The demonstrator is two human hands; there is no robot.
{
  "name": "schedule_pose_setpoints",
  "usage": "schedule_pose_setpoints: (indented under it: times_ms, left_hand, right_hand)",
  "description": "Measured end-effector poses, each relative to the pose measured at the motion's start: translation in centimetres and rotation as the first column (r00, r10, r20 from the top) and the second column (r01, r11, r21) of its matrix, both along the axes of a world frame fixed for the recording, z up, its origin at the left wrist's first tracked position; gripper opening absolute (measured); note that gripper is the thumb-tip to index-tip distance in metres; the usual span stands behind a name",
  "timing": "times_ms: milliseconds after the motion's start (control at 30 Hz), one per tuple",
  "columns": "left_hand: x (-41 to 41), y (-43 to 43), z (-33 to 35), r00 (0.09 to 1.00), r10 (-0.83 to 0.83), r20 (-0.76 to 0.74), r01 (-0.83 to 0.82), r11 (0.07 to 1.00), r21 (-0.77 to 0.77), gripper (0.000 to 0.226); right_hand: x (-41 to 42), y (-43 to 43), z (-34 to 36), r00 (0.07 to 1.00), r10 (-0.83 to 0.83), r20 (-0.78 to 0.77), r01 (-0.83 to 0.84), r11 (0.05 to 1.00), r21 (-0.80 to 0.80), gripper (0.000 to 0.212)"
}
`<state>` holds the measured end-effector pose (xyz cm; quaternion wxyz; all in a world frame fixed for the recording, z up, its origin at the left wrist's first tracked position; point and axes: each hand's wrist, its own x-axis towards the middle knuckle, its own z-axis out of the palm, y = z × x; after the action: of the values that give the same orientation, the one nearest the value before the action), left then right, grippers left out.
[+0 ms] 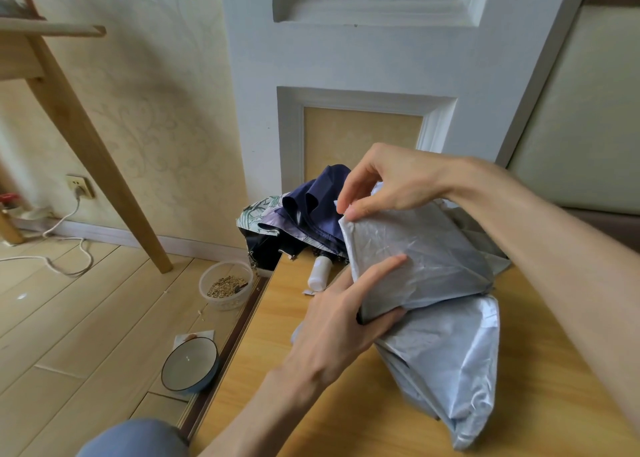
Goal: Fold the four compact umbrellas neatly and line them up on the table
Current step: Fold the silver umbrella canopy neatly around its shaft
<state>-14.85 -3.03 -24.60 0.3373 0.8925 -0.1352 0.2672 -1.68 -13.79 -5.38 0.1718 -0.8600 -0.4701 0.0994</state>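
Status: folding is under way, nothing is lined up yet. I am working the silver umbrella (426, 259) over the middle of the counter (346, 422). My right hand (391, 183) is pinching the top corner of one canopy panel between thumb and fingertips, so that grip is clamped on fabric. My left hand (332, 332) is gripping the lower end of the same panel, thumb under the edge and forefinger lying along the face, also clamped on the umbrella. The panel is being flattened, but its surface is creased and no strap is showing around it, so I am judging this one as partly pleated, not closed. A looser silver bundle (446, 370) is lying on the counter nearer to me, touching the panel I am holding; I cannot tell whether it is the rest of this canopy or a second umbrella. At the counter's far left corner, the navy umbrella (311, 207) and the patterned umbrella (258, 214) are slumping in a heap against each other, canopies loose and hanging past the counter edge, with a white handle (320, 273) pointing in onto the counter; which of them it belongs to I cannot tell. Both are reading as unfolded. A fourth umbrella is not clearly showing. On the floor left of the counter, a plastic tub (227, 285) of seed and a bowl (189, 365) are sitting, not involved. Remaining, by my estimate: finishing this wrap, folding the others, then forming the row.
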Motion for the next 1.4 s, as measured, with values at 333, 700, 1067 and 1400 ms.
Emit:
schedule_pose_setpoints:
  times_ms: [333, 700, 1067, 1400]
  left_hand:
    - [0.8, 0.4, -0.4, 0.995, 0.101, -0.018, -0.102, 0.964, -0.244, 0.09]
    - [0.9, 0.9, -0.3, 0.991, 0.131, -0.018, -0.13, 0.933, -0.335, 0.095]
    - [0.4, 1.2, 2.5, 0.995, 0.05, -0.089, -0.101, 0.649, -0.754, 0.092]
    - [0.9, 1.2, 1.8, 0.935, -0.211, -0.284, -0.024, 0.763, -0.645, 0.063]
  right_hand:
    - [0.3, -1.0, -3.2, 0.911, -0.271, 0.312, 0.155, 0.924, 0.351, 0.012]
    - [0.4, -4.6, -2.9, 0.793, -0.578, 0.193, 0.429, 0.754, 0.497, 0.019]
    - [-1.0, -7.2, -4.8, 0.783, -0.339, -0.522, 0.594, 0.657, 0.464, 0.086]
    - [-1.0, -5.7, -4.5, 0.828, -0.314, -0.464, 0.552, 0.601, 0.578, 0.065]
